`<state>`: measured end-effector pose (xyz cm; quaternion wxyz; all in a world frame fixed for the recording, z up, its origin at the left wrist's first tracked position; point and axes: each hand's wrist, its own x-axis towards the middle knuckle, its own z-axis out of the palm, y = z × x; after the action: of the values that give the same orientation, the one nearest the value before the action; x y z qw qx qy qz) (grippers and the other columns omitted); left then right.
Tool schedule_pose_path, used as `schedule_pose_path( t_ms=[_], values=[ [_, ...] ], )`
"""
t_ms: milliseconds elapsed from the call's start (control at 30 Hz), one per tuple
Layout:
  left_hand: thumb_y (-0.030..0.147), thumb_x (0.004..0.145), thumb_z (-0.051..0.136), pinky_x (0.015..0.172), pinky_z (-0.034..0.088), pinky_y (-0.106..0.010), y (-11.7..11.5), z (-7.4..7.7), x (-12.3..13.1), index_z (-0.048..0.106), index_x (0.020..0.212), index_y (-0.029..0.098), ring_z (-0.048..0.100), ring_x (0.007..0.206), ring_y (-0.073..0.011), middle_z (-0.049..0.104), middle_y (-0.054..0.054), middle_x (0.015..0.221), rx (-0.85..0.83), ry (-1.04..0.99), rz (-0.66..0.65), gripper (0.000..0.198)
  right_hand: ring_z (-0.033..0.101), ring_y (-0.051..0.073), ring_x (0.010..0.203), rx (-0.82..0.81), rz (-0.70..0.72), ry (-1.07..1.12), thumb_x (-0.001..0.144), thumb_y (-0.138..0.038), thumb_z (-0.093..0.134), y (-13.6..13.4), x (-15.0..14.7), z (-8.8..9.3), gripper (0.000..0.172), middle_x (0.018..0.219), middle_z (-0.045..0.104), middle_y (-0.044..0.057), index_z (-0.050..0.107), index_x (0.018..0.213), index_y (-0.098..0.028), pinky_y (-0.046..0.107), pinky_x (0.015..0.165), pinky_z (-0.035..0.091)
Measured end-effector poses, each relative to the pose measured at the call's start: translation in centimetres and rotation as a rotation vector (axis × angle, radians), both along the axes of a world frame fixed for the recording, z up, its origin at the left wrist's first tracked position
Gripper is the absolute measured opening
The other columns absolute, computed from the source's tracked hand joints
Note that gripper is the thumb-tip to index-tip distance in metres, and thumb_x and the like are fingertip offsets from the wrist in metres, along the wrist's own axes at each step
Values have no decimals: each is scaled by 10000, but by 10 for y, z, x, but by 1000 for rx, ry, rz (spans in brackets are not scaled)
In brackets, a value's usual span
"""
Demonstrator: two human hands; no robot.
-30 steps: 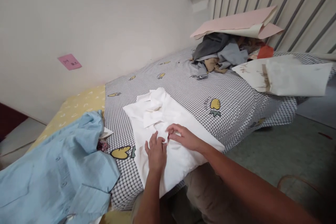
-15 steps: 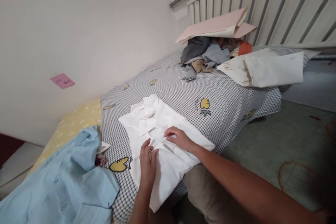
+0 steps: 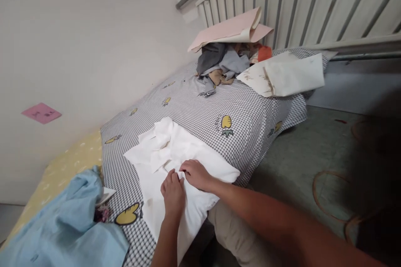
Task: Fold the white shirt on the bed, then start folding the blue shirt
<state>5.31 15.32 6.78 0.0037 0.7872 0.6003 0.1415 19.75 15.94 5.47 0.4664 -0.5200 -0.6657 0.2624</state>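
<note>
Head cam: I've white shirt (image 3: 194, 151) spread on checked bedspread (image 3: 188, 108), prob. so the bed bears its wt & leaves 2 hands free. L hand (image 3: 174, 194) & R hand (image 3: 196, 176) nearly meet mid-shirt, fingers curled, almost closed at the cloth; tips hidden, can't tell if pinching. Blue shirt (image 3: 72, 221) cut off, lower L.

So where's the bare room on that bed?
On the checked cloth bedsheet, between the white cloth garment and the rumpled grey clothes pile. A narrower strip borders the light blue cloth garment. Crowded: the white cloth garment, beneath left hand and right hand.
</note>
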Motion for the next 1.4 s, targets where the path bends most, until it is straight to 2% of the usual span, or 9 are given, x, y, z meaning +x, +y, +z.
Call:
schedule_pose_path(
  t_ms=[167,267,333,467,633,833,1033,1167,1400],
  values=[
    [372,1029,351,1149,266,-748,-10,7,17,580,1213,178,487,1386,-333,497,-175,1547,-104,101,86,352,678,150,860,-9,-55,182,934,-92,420,-4,21,20,317,954,754,10,712,965,-212,274,788,507],
    [444,1027,341,1143,244,-776,-13,12,30,591,1238,165,449,1416,-349,467,-190,1571,-98,152,145,429,656,179,989,112,-286,241,962,-96,321,-30,32,34,386,1032,735,58,686,1033,-199,341,910,490],
    [406,1031,317,1150,241,-769,-12,13,36,593,1262,159,430,1429,-352,454,-189,1582,-99,185,166,436,640,186,1062,286,-214,77,978,-135,395,-48,37,36,324,1066,739,41,698,1036,-235,397,1036,429],
    [408,1023,331,1166,233,-753,-8,12,41,593,1278,158,403,1441,-368,442,-178,1594,-148,154,208,443,459,274,1405,338,152,-524,972,-329,596,-53,46,18,277,1404,652,-3,689,1232,-362,562,1204,214],
    [459,1021,322,1177,209,-751,-1,7,40,630,1168,172,419,1426,-374,477,-183,1560,-107,25,221,446,276,327,1527,142,-5,-713,1025,-494,479,-26,58,-15,454,1603,461,-22,535,1465,-397,643,1214,153],
    [323,955,501,1197,191,-728,4,5,26,627,1067,200,441,1433,-352,508,-181,1525,-146,-255,164,209,265,319,1537,109,-9,-755,1044,-507,404,-25,56,-17,471,1624,423,-34,508,1492,-406,630,1222,147],
    [207,960,431,1171,388,-519,-28,21,-24,666,1119,240,463,1435,-253,492,-133,1526,70,-399,61,286,242,332,1548,25,5,-795,1048,-508,358,-25,54,-13,491,1646,380,-25,486,1511,-412,641,1222,146],
    [31,890,377,1189,310,-593,-61,28,-89,714,1052,261,470,1441,-270,576,-110,1481,248,-185,-16,438,214,341,1557,-69,70,-806,1041,-497,354,-20,57,-6,511,1661,353,-3,472,1526,-390,662,1216,137],
    [-25,875,378,1280,96,-539,-120,19,-163,506,1488,308,330,1531,-243,417,-108,1625,325,253,-132,709,310,346,1524,-54,195,-771,944,-464,529,-34,111,16,677,1686,290,89,374,1588,-329,609,1202,242]
  ],
)
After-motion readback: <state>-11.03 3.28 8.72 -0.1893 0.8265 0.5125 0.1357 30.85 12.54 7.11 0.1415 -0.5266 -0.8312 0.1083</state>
